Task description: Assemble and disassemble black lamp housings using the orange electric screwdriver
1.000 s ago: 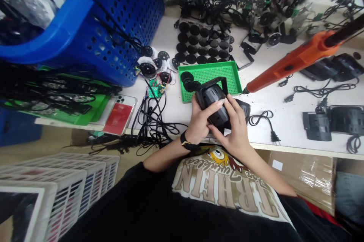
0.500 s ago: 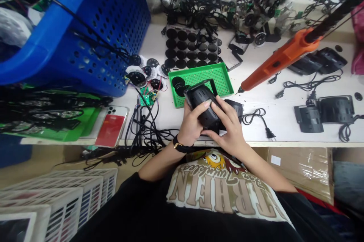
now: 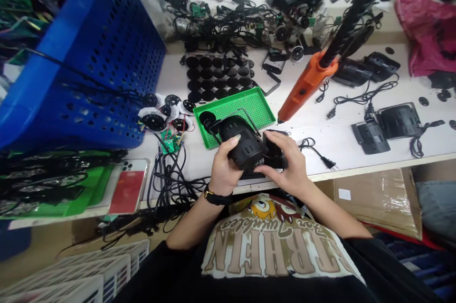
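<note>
My left hand (image 3: 225, 166), with a black wristband, is closed around a black slotted stage light housing (image 3: 245, 144) that has a thin bracket at its far side. The housing is tilted, over the near edge of a green perforated tray (image 3: 261, 101). My right hand (image 3: 289, 163) is open at its right, thumb and fingers apart, the thumb tip close to the housing's near end; whether it touches I cannot tell. Behind the right fingers lies another black housing (image 3: 273, 147), partly hidden. Round black discs (image 3: 207, 120) sit in the tray's left end.
An orange electric screwdriver (image 3: 306, 87) hangs point down to the right of the tray. A blue basket (image 3: 107, 56) stands at left, near wired circuit boards (image 3: 171, 142) and a red phone (image 3: 126, 189). More black housings (image 3: 401, 120) lie at right; black discs (image 3: 221, 82) are laid in rows behind.
My right hand has come off the housing's top and spread apart. The housing has been turned in my left hand, its slotted end now facing me. The camera view has shifted.
</note>
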Tool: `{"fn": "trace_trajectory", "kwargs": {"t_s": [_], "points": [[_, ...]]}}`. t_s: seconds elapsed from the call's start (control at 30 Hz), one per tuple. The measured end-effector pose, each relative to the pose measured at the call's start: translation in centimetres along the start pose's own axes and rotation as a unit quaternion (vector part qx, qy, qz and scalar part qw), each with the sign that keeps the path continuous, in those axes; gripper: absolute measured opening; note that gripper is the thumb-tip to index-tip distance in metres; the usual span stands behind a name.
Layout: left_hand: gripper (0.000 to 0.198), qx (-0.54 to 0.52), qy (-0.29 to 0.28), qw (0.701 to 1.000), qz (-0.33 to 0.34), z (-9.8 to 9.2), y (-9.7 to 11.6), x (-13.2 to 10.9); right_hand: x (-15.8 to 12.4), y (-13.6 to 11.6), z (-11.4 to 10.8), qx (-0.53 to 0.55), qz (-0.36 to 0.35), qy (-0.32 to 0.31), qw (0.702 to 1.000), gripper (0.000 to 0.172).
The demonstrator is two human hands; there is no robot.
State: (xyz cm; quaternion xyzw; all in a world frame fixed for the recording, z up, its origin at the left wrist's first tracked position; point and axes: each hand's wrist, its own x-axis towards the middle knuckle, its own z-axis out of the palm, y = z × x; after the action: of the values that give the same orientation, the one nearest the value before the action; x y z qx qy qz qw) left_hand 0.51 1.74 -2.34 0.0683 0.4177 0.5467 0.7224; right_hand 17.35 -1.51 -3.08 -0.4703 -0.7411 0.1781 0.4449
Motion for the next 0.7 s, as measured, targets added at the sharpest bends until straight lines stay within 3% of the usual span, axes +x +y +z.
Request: {"fn": "trace_trajectory", "kwargs": {"t_s": [0.23,0.3,0.37,0.47,0.57,0.7], "points": [[0.03,0.011,-0.01,1.0,0.008,-0.6,-0.3,0.0,-1.0,-1.1,-0.5,0.062,0.064,0.017,0.996,0.062],[0.032,0.032,-0.027,0.999,-0.003,-1.1,-0.4,-0.2,-0.8,-1.5,-0.8,0.103,0.114,0.011,0.988,0.059],[0.039,0.056,-0.055,0.997,-0.011,-1.6,-0.6,-0.7,-0.4,-1.8,-1.1,0.166,0.192,-0.016,0.967,0.06],[0.064,0.094,-0.094,0.991,0.018,-2.4,-1.4,-1.8,0.4,-2.0,-1.3,0.274,0.292,-0.103,0.911,0.077],[0.09,0.141,-0.133,0.979,0.056,-3.0,-2.4,-2.9,0.9,-1.9,-1.2,0.357,0.307,-0.169,0.866,0.086],[0.101,0.221,-0.165,0.953,0.124,-3.0,-2.7,-4.0,0.5,-1.7,-0.9,0.433,0.295,-0.159,0.837,0.075]]}}
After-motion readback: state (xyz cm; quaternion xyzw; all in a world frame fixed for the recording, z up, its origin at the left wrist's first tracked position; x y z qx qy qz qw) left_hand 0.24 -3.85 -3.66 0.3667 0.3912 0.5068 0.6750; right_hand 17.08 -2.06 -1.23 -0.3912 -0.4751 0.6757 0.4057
